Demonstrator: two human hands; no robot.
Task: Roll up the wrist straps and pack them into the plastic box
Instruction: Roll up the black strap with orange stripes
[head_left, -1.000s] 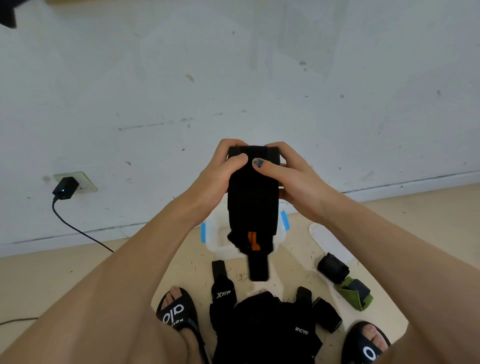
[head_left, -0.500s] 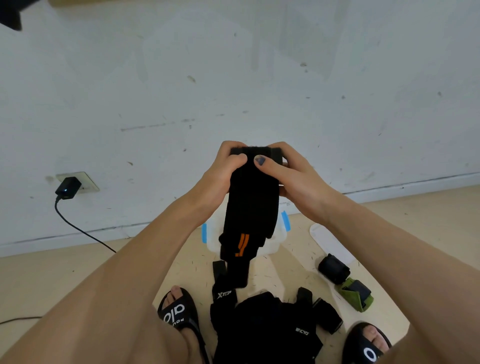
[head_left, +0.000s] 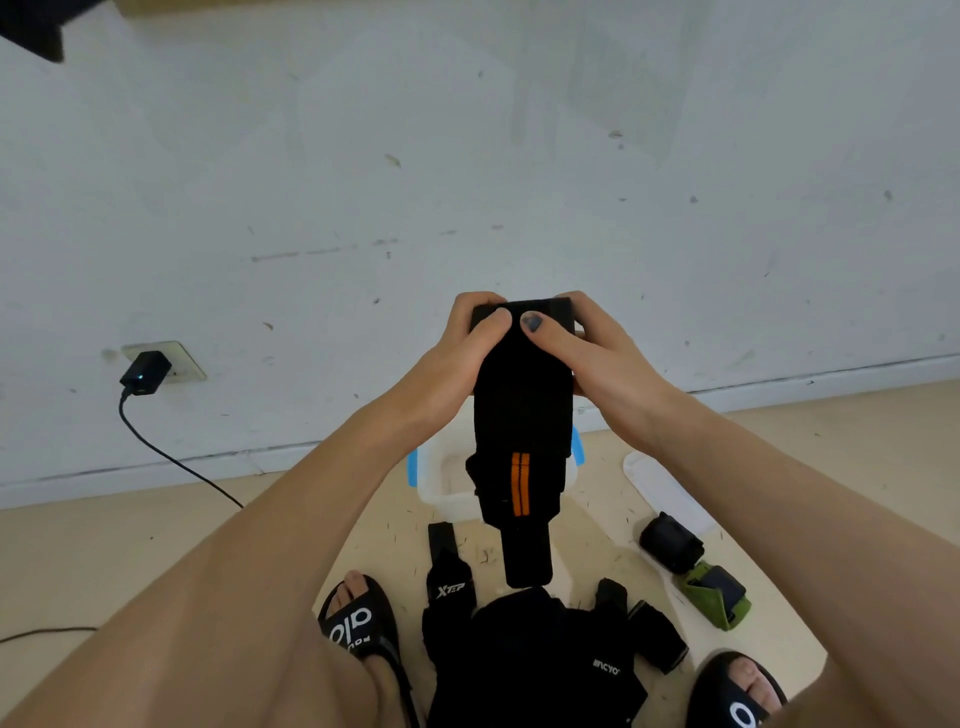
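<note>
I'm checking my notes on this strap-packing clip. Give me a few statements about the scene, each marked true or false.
1. Both hands grip the top of the black wrist strap with orange stripes. True: left hand, right hand.
2. That strap lies inside the white plastic box with blue clips. False: it hangs in the air in front of the box.
3. A rolled black strap lies on the floor beside a green strap. True.
4. The black charger lies unplugged on the floor. False: it sits in the wall socket.

The hanging tail of the black wrist strap (head_left: 522, 441) has swung back to centre. Its orange stripes (head_left: 520, 484) now face the camera squarely.
</note>
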